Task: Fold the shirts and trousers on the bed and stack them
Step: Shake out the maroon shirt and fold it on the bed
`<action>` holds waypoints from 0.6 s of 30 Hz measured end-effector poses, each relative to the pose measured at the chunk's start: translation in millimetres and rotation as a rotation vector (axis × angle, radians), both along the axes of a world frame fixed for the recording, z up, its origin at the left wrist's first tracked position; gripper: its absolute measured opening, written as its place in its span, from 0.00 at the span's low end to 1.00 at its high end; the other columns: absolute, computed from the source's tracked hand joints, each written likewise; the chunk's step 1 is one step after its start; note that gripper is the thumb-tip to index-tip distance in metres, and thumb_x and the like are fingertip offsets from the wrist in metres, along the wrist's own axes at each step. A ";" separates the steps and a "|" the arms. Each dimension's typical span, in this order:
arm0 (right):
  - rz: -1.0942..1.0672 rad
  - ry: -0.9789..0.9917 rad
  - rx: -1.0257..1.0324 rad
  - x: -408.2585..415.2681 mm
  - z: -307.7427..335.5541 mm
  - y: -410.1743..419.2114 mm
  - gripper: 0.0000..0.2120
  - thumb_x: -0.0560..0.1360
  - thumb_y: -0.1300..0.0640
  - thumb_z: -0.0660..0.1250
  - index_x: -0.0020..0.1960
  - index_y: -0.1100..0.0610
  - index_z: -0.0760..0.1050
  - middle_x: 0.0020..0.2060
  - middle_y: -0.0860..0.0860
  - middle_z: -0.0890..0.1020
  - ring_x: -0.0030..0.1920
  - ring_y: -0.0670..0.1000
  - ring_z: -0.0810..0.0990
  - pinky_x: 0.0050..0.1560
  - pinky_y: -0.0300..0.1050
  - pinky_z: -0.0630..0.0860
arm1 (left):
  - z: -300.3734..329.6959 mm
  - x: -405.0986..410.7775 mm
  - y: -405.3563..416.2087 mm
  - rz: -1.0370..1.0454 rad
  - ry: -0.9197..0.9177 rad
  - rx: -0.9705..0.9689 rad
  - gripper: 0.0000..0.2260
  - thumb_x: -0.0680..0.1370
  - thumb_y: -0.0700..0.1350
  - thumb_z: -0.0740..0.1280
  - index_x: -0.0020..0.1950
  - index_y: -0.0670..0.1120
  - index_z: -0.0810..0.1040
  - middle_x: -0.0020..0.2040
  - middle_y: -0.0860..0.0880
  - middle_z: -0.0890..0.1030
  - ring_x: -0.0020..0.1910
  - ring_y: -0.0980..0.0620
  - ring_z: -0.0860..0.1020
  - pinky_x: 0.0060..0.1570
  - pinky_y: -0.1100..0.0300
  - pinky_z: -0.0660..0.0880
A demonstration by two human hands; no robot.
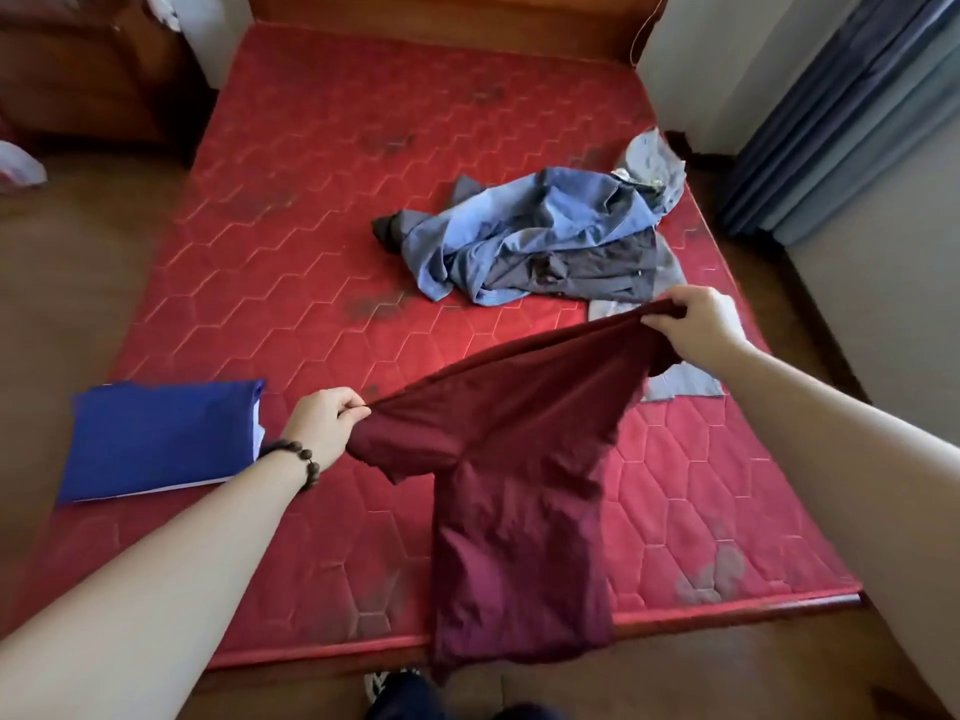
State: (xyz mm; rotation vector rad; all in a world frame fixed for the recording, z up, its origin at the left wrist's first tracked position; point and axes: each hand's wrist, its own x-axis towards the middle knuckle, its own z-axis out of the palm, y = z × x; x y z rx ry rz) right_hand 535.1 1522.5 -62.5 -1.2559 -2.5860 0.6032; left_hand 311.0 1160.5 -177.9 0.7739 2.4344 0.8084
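I hold a dark red T-shirt (519, 485) up over the near part of the red mattress (322, 210). My left hand (324, 426) pinches its left shoulder, and my right hand (698, 324) grips the other shoulder, higher and farther away. The shirt's body hangs down past the bed's front edge. A folded blue garment (161, 439) lies flat near the left edge of the mattress. A crumpled pile of light blue and dark grey clothes (540, 241) sits at the right side of the bed. A grey piece of cloth (680, 384) lies under my right forearm.
A wooden headboard (447, 13) stands at the far end. A dark wooden cabinet (88, 70) stands at the far left, with a white plastic bag (18, 166) on the floor. Grey-blue curtains (852, 116) hang at the right. Brown floor surrounds the bed.
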 end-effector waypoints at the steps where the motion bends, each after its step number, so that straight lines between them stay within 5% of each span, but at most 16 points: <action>1: 0.001 -0.002 -0.005 -9.7 -9.5 5.6 0.04 0.70 0.55 0.73 0.44 0.54 0.81 0.36 0.49 0.79 0.39 0.52 0.77 0.42 0.43 0.71 | -8.6 -4.4 4.7 0.015 -0.004 -0.002 0.07 0.76 0.40 0.69 0.38 0.46 0.78 0.35 0.47 0.80 0.40 0.45 0.78 0.41 0.56 0.69; 7: 0.054 -0.017 -0.092 -69.8 -58.8 48.6 0.03 0.70 0.57 0.73 0.44 0.53 0.81 0.37 0.50 0.80 0.39 0.55 0.80 0.45 0.55 0.79 | -48.5 -29.5 37.2 0.171 0.017 -0.049 0.08 0.79 0.43 0.64 0.41 0.44 0.76 0.32 0.46 0.77 0.37 0.42 0.75 0.37 0.51 0.69; 18: 0.213 -0.108 -0.069 -179.9 -213.3 145.7 0.09 0.71 0.56 0.72 0.50 0.57 0.81 0.48 0.56 0.83 0.52 0.57 0.79 0.48 0.41 0.68 | -178.7 -108.4 102.0 0.165 0.231 -0.169 0.07 0.81 0.43 0.62 0.49 0.43 0.78 0.35 0.38 0.80 0.37 0.36 0.78 0.37 0.49 0.72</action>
